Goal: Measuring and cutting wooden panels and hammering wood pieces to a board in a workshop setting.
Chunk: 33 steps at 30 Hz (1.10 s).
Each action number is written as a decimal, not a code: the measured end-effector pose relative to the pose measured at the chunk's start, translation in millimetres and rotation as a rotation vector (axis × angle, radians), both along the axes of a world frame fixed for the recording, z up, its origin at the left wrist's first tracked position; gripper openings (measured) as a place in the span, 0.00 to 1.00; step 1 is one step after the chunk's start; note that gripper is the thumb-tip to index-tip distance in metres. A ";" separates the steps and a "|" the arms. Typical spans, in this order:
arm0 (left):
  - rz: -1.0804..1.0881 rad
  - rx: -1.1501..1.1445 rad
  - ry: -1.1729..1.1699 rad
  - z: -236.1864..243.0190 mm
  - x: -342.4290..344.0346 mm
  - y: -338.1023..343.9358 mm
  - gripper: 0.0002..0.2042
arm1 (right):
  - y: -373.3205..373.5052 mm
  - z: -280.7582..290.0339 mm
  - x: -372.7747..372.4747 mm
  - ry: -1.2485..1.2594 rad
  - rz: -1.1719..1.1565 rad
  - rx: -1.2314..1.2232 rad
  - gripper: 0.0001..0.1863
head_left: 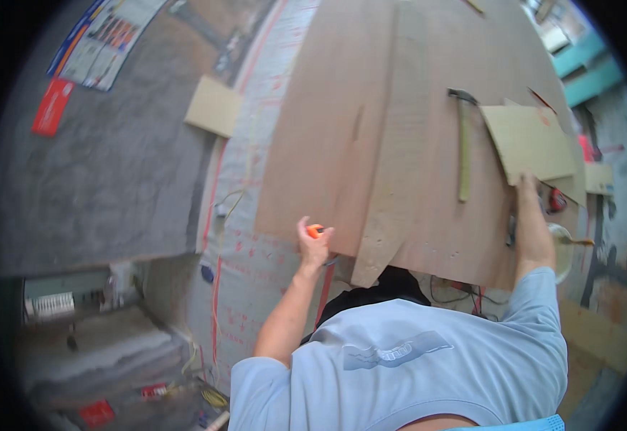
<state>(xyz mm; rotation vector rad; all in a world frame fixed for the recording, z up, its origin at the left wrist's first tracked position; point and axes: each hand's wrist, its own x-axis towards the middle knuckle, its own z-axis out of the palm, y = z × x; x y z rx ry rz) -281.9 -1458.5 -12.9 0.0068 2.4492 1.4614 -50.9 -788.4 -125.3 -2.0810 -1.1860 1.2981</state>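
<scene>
My left hand is closed around a small orange and dark tool, most of it hidden in the palm. It is held over the near left edge of a large plywood sheet. Off to the right, my right hand grips the near edge of a pale wooden board, which overlaps other pale pieces. A claw hammer with a yellowish handle lies just left of that board. Between my hands, a long wooden plank runs lengthwise along the sheet, its near end overhanging the edge.
A white bucket with a stick across it stands beside my right forearm. A red and black item lies near the boards. Leftward are a printed floor covering, a loose pale board and a dark grey slab, its near edge dropping to a recess.
</scene>
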 end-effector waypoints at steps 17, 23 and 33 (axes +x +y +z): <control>-0.399 -0.601 0.764 -28.9 -116.8 -17.7 0.34 | -227.5 78.9 -127.3 -0.571 0.743 0.252 0.28; -0.667 0.055 -0.268 -12.1 -35.2 -67.4 0.17 | -226.3 136.1 -146.3 -0.239 0.593 0.021 0.22; -0.726 0.193 -1.279 -60.2 4.5 -25.2 0.24 | -377.9 217.5 -121.6 0.412 0.724 -0.223 0.10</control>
